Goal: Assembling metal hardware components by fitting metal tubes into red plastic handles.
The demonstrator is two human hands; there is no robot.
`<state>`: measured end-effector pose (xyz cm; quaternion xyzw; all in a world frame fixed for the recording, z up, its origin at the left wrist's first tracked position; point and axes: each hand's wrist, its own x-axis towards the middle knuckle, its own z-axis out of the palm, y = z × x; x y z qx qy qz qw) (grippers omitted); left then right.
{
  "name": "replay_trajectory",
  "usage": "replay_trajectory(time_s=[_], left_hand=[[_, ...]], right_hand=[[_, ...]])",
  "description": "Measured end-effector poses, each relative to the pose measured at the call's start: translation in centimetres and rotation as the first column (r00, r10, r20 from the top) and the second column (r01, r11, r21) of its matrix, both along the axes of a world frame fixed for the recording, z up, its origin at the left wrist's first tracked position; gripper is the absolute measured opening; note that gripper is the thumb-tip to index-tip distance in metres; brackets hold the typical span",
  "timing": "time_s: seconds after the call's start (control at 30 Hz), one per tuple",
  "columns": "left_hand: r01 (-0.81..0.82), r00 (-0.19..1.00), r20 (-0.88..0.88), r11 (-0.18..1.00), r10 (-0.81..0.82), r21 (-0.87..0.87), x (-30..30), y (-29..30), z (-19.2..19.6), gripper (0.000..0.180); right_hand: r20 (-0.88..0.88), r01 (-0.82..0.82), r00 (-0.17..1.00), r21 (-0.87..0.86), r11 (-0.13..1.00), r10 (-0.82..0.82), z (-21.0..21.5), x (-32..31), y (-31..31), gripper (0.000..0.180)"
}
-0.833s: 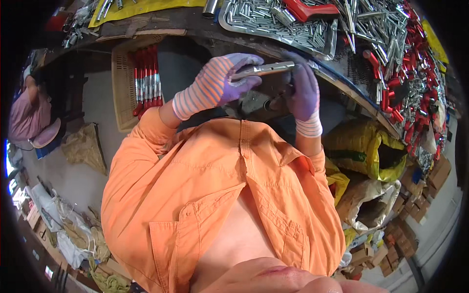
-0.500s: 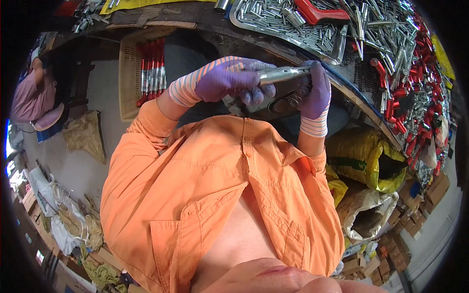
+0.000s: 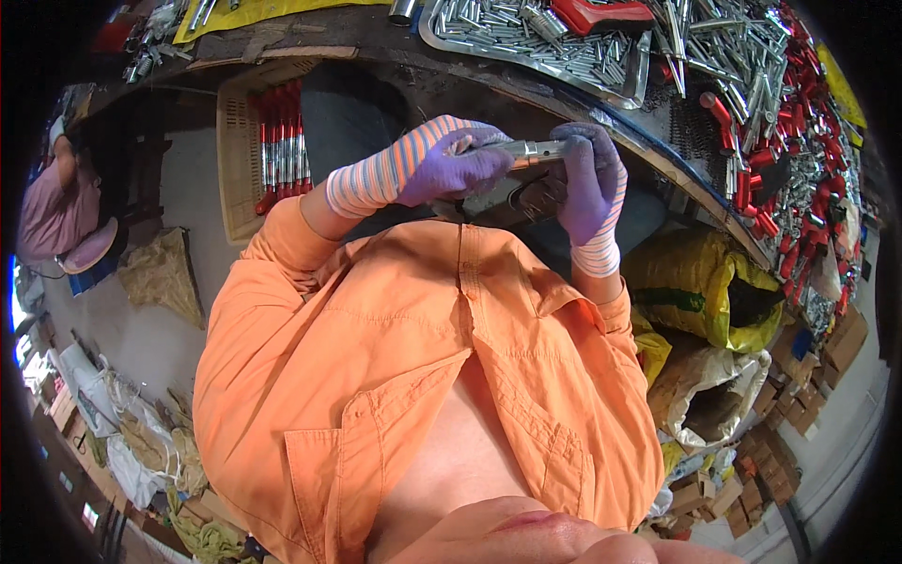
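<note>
At the far left a co-worker in pink [image 3: 58, 211] sits well apart from the person's own arms. Grey floor [image 3: 141, 352] runs between that co-worker and the orange sleeve, with a crumpled tan sack [image 3: 167, 277] lying on it. Next comes a beige crate [image 3: 228, 155], tucked just under the front edge of the surface [image 3: 387, 42]; its slotted left wall stands upright, and red-handled tools [image 3: 284, 150] are lined up side by side inside. The striped cuff of the left glove passes just beside the crate's right-hand side.

Farther right, the surface's edge bows above both hands and slants down toward the right, so the hands work in the gap between that edge and the orange shirt [image 3: 470, 254]. In this gap the left hand [image 3: 449, 171] is wrapped around the left part of a metal tube [image 3: 537, 150], which juts out to its right, roughly level. The right hand [image 3: 592, 179] pinches the tube's other end between thumb and fingers, near the edge.

Above them on the surface sits a metal tray [image 3: 642, 80] of small pins; right of it spread loose red and silver parts [image 3: 817, 183]. Below the slanting edge, a yellow sack [image 3: 662, 282] stands near the right forearm.
</note>
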<state>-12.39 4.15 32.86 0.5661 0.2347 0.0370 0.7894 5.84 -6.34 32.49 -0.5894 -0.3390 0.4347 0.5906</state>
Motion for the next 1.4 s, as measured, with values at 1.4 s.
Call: replay_trajectory(time_s=[1.4], left_hand=[[0.152,0.98,-0.023,0.674,-0.197,0.722,2.0,0.6,0.8,0.026]], right_hand=[[0.453,0.04,0.885,0.151,0.988,-0.105,-0.6,0.3,-1.9,0.018]])
